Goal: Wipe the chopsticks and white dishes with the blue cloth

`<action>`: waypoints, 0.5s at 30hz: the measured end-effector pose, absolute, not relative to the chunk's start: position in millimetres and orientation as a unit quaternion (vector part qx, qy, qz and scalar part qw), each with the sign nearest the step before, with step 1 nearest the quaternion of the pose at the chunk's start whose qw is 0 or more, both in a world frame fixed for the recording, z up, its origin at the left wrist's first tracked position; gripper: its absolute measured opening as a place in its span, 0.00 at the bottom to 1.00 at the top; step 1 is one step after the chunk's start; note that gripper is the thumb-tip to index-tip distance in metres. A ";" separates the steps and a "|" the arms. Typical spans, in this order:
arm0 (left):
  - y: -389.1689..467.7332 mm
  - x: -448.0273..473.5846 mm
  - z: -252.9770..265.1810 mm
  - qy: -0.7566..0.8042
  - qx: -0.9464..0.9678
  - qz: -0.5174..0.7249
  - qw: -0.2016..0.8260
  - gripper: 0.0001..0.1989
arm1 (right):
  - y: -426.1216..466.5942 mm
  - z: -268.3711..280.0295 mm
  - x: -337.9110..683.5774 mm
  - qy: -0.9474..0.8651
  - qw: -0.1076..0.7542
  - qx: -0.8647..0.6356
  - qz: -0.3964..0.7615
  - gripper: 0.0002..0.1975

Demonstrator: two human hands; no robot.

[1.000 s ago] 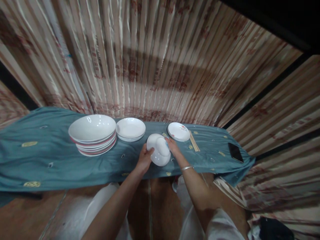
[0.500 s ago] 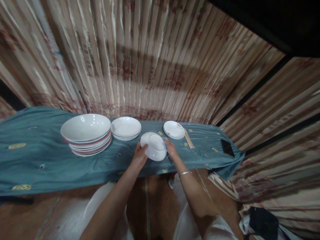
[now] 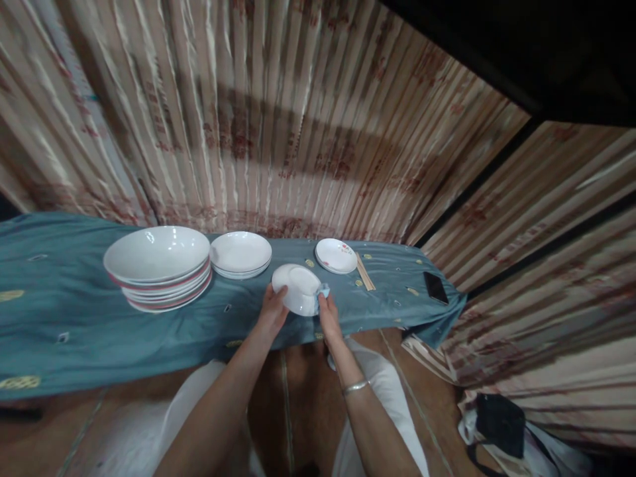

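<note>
Over the front of the table, a white plate (image 3: 294, 291) is tilted in the air, with a curved ring showing on its face. My left hand (image 3: 273, 309) grips its left edge, thumb lying on the face. At the right edge, my right hand (image 3: 328, 314) has its fingers closed on a small light-blue cloth (image 3: 323, 291) pressed to the plate; a silver bangle (image 3: 356, 385) circles that wrist. Just behind the held plate are a stack of white plates (image 3: 241, 252) on the left and some smaller flower-patterned plates (image 3: 336, 256) on the right.
A tall stack of large white bowls with red rims (image 3: 158, 255) stands at the left. Wooden chopsticks (image 3: 365, 272) lie beside the small plates, and a black phone (image 3: 436, 287) lies near the right end of the teal tablecloth (image 3: 199, 338). Behind hangs a curtain (image 3: 278, 132).
My right hand has shifted along the plate's right rim, and the blue cloth now shows more clearly there. My left hand keeps its hold. The whole view has shifted slightly.
</note>
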State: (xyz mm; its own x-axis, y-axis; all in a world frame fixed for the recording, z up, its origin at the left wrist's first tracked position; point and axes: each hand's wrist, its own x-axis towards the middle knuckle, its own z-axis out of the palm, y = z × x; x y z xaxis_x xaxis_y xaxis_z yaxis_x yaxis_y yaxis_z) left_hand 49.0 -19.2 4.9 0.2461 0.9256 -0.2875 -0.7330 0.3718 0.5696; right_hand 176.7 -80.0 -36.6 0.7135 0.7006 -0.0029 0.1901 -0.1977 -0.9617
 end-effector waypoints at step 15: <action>-24.4 53.8 -4.9 0.298 0.166 0.543 0.768 0.22 | -120.9 -61.8 100.6 -0.423 0.487 -0.762 0.057 0.32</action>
State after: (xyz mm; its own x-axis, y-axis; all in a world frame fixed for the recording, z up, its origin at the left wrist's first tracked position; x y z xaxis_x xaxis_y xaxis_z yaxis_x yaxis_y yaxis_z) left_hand 53.8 -24.4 -4.9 0.2341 0.9321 -0.2763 -0.7340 0.3558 0.5785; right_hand 100.6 -120.9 -61.8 0.6356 0.7002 0.3252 0.5892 -0.1679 -0.7903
